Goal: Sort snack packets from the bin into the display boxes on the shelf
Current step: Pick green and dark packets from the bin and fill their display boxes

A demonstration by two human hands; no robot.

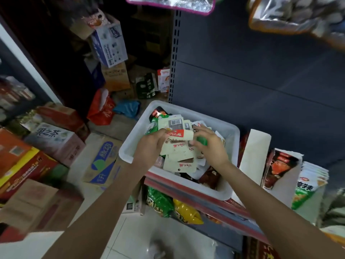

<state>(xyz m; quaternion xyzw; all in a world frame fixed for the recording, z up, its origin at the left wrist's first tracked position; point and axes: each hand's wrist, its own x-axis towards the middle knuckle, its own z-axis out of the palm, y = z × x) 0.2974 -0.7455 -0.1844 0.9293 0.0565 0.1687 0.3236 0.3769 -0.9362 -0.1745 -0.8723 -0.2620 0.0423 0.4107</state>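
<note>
- The left hand (151, 144) grips a fan of cream packets (179, 152) over the bin (130, 146); the top one has a red band with white Chinese script, too blurred to read.
- The right hand (211, 144) pinches a small green packet (202, 140) just beside that fan, fingers curled round it.
- One cream packet at the back shows a grey barcode label (176, 122).
- The white bin sits on the shelf (205, 200), its near edge over the red shelf lip, and holds more packets, some green, some dark brown.
- To the right of the bin stands a white display box (254, 152), then a box of red-and-brown packets (278, 169), then a row of green-and-white bags (308, 184) with partly legible Chinese characters.
- Below the shelf lip lie a green bag (158, 202) and a yellow bag (186, 212).
- The shelf back is dark grey panel with a slotted upright (174, 53).
- The floor (134, 236) is pale tile, crowded at left with cartons: a pink carton (54, 141) printed 果之茶, a blue-and-green carton (104, 161), and possibly drink cases behind.
- A red plastic bag (100, 109) lies among them.
</note>
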